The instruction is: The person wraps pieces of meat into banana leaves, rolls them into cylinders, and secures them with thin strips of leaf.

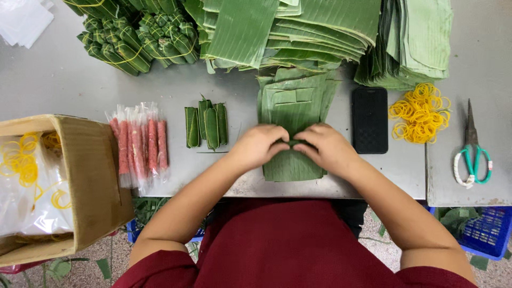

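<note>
My left hand (257, 145) and my right hand (325, 148) meet over a stack of cut banana leaf pieces (294, 101) at the table's front edge. Both hands pinch a small green leaf roll (289, 143) between their fingertips; most of it is hidden under my fingers. Left of my hands lie several finished green leaf-wrapped rolls (207, 125). Further left lie several pink sausage sticks in clear plastic (140, 145).
A black phone (369, 119) lies right of the leaf stack, then a heap of yellow rubber bands (420, 112) and teal-handled scissors (472, 154). Large leaf piles (320, 26) and tied bundles of wrapped rolls (133, 37) fill the back. A cardboard box (90, 176) stands at left.
</note>
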